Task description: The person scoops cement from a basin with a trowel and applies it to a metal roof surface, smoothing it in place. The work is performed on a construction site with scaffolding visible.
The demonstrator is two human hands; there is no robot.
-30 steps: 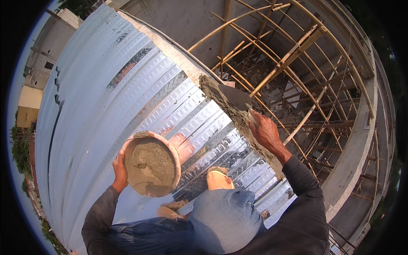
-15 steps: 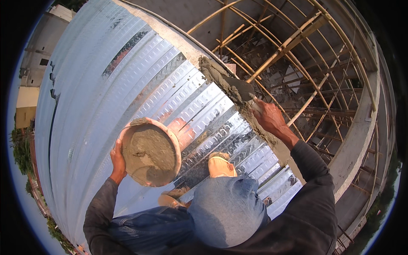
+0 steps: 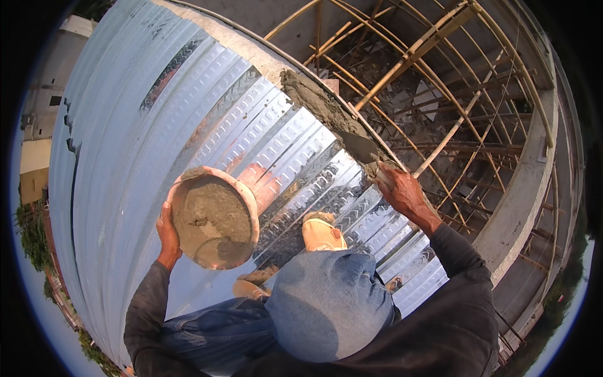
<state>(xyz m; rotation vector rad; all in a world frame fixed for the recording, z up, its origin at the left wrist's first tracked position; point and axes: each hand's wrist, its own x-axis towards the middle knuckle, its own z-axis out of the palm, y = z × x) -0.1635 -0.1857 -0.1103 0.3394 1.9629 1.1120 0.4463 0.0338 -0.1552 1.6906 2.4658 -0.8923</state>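
Holding a round, shallow bowl [image 3: 249, 200] by its left side with the left hand [image 3: 168, 235], above the ribbed metal deck [image 3: 157, 132] and to the left of the knees. Gripping with the thumb up along the outer wall and most of the fingers out of sight behind or beneath; cannot tell their exact reach, nor whether resting the bowl on the deck or carrying it just clear. Pinkish-orange around the rim, crusted with grey at the top edge. Filled with wet, grey-brown mortar [image 3: 213, 217], rough and lumpy near the middle, smoother and shadowed toward the lower side.

Closing the fingers of the right hand [image 3: 405, 191] around the handle end of a trowel [image 3: 358, 147], with the handle mostly hidden in the grip. Dark grey, flat and dulled in the blade, smeared with mortar near the knuckles. Pressed low over the concrete ledge [image 3: 240, 47] at the deck's edge, pointing up and to the left. Spread along that ledge beyond the blade, a thick, uneven band of mortar [image 3: 314, 100], dark and damp-looking with a ragged edge.

Standing on the shiny deck in tan shoes [image 3: 320, 235] and blue jeans [image 3: 330, 301], beside bamboo poles [image 3: 408, 60] across the opening on the right.
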